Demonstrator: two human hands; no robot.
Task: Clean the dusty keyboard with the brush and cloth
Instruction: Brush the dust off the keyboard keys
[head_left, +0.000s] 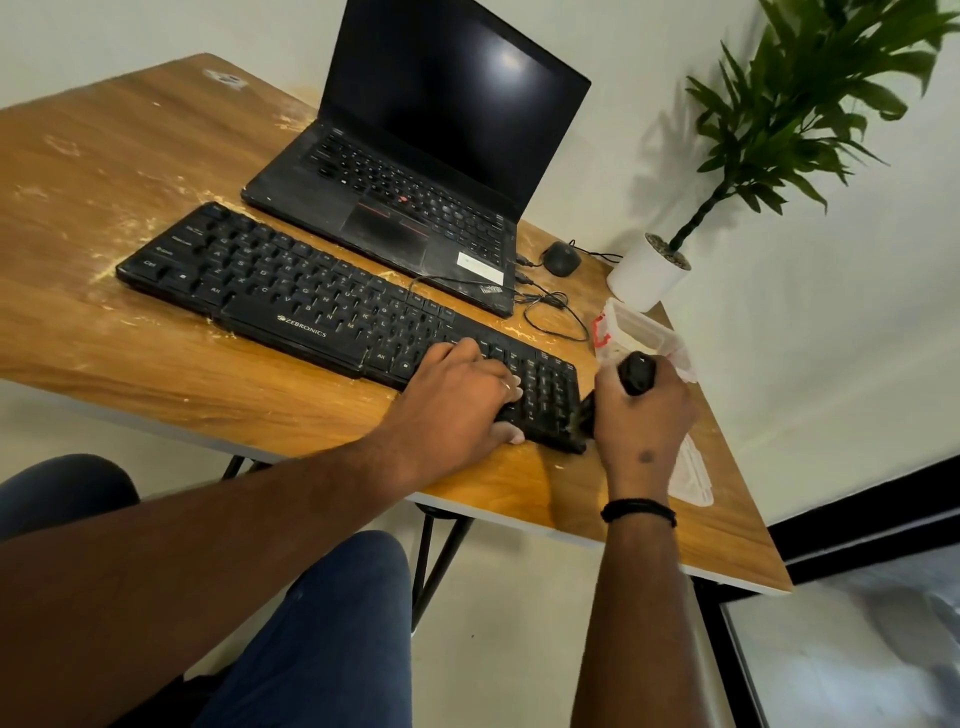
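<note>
Left hand (457, 400) steadies dusty black keyboard (291, 296); right hand (644, 415) grips brush (636, 373).

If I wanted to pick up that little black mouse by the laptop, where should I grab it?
Probably come down from above and pinch the small black rounded computer mouse across its two long sides, palm over its humped back. It lies flat on the worn wooden table, so nothing underneath can be gripped. Its thin black cable trails off one end towards the white plant pot, so lift gently.

Bare forearms, black wristband (638, 511), seemingly blue trousers (322, 639).
</note>
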